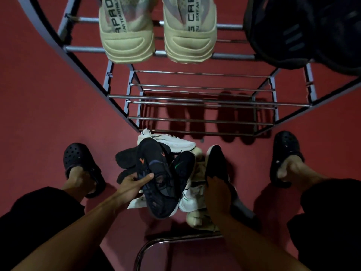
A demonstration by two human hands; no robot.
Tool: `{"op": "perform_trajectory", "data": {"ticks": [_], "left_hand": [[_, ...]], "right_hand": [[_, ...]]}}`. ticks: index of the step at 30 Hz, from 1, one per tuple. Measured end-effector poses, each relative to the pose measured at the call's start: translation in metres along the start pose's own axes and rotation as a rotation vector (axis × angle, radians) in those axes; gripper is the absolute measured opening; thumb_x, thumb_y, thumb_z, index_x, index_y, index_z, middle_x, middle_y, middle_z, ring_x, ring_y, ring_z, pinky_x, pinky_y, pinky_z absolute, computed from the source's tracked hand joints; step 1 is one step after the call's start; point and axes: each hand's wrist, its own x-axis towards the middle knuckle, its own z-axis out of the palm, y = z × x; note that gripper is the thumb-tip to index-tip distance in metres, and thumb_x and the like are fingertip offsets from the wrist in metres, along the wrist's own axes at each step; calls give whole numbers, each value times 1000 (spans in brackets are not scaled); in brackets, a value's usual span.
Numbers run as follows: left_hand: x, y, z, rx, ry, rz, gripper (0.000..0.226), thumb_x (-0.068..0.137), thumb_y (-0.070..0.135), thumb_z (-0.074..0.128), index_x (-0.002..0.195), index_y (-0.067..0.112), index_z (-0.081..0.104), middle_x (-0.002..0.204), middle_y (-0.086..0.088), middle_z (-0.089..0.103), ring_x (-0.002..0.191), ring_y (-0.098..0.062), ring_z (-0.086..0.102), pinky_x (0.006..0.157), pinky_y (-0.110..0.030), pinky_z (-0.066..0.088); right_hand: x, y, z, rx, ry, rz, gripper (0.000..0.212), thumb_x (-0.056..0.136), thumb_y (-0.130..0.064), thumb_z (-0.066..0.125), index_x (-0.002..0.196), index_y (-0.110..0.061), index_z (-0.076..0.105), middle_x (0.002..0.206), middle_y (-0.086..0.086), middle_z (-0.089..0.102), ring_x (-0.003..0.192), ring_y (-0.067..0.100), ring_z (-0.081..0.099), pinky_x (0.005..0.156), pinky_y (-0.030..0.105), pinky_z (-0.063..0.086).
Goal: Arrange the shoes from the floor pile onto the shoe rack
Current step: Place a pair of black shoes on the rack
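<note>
Beyond my two hands, up on the top tier of the shoe rack (195,98), a beige pair of sneakers (158,36) is sitting heel toward me, and I am reading what I can off the heel straps: "CAR" on the right shoe and "RPRO" on the left, with a smaller line beginning "STAY" beside it; the rest is cut off or too small to make out. To the right of that pair, a black pair (304,34) is resting on the same tier, with no writing I can read.

My left hand (132,184) is gripping a dark sneaker with orange chevron marks (156,178), fingers curling over its side and the thumb lying across the upper. My right hand (216,190) is closing around a black shoe with a pale sole edge (216,163), holding it toe away from me.

Between and under both hands, the floor pile (187,173) is lying on the red floor (48,114): a white sneaker (175,141) just past my left hand, another dark shoe with a green mark (183,165) between the hands, and pale shoes underneath near my right wrist. The lower rack tiers beyond the pile are showing bare bars. Outside each hand, my feet are sitting in black clogs (82,165). Nearer than my wrists, a curved chrome tube (156,243) is crossing the floor.
</note>
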Motion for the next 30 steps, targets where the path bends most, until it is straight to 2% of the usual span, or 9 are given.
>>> {"op": "perform_trajectory", "data": {"ticks": [2, 4, 6, 8, 12, 15, 18, 25, 30], "left_hand": [[-1, 2, -2, -29, 6, -3, 31, 86, 37, 75, 103, 11, 73, 103, -8, 78, 93, -23, 74, 76, -32, 55], [0, 2, -6, -40, 18, -7, 32, 87, 36, 75, 104, 10, 73, 104, -9, 78, 95, -26, 74, 79, -36, 57], [-1, 3, -10, -30, 34, -14, 34, 87, 36, 75, 107, 8, 72, 104, -10, 78, 94, -26, 74, 81, -37, 57], [-2, 4, -12, -20, 45, -19, 31, 88, 33, 74, 107, 8, 72, 101, -8, 78, 85, -19, 75, 70, -28, 58], [1, 1, -17, -13, 75, -30, 29, 88, 30, 75, 107, 9, 72, 101, -9, 78, 84, -22, 74, 66, -27, 57], [2, -2, -23, -16, 79, -35, 30, 87, 30, 77, 106, 7, 73, 100, -11, 78, 87, -26, 75, 70, -31, 60], [2, -1, -34, -24, 119, -22, 24, 86, 27, 78, 98, 6, 75, 90, -8, 79, 77, -19, 75, 65, -27, 59], [14, -10, -74, -187, 281, -4, 20, 83, 17, 80, 95, 2, 75, 94, -14, 78, 69, -20, 74, 57, -26, 61], [28, -23, -102, -266, 325, -46, 38, 77, 24, 86, 102, -1, 74, 100, -16, 77, 93, -36, 74, 86, -46, 61]], "right_hand": [[-2, -5, 4, 53, 107, -156, 10, 62, -11, 70, 72, -14, 70, 61, 5, 59, 55, 27, 61, 46, 30, 46], [-4, -9, 8, 67, 70, -296, 20, 71, -25, 63, 87, -20, 73, 69, 1, 63, 64, 25, 63, 55, 31, 49], [-7, -13, 10, 111, -153, -343, 31, 82, -44, 58, 105, -28, 71, 87, -3, 69, 85, 22, 65, 72, 34, 51], [-12, -12, 12, 135, -352, -272, 38, 84, -56, 48, 107, -31, 65, 98, -6, 70, 97, 19, 64, 82, 34, 50], [-19, 3, 12, 161, -466, -33, 39, 91, -51, 48, 116, -26, 65, 112, 0, 69, 108, 25, 62, 91, 37, 48], [-18, 5, 10, 194, -289, -12, 35, 92, -44, 53, 115, -21, 65, 112, 4, 64, 107, 26, 59, 91, 39, 47], [-1, -19, 4, 375, -193, -51, 31, 92, -38, 59, 116, -20, 63, 116, 3, 58, 109, 22, 55, 95, 37, 45], [80, -103, 14, 453, -389, -247, 63, 85, -37, 69, 140, -17, 46, 146, 9, 44, 136, 27, 40, 111, 42, 36], [124, -141, 41, 268, -352, -245, 91, 77, -52, 72, 149, -14, 32, 141, 16, 48, 128, 39, 44, 106, 50, 39]]}}
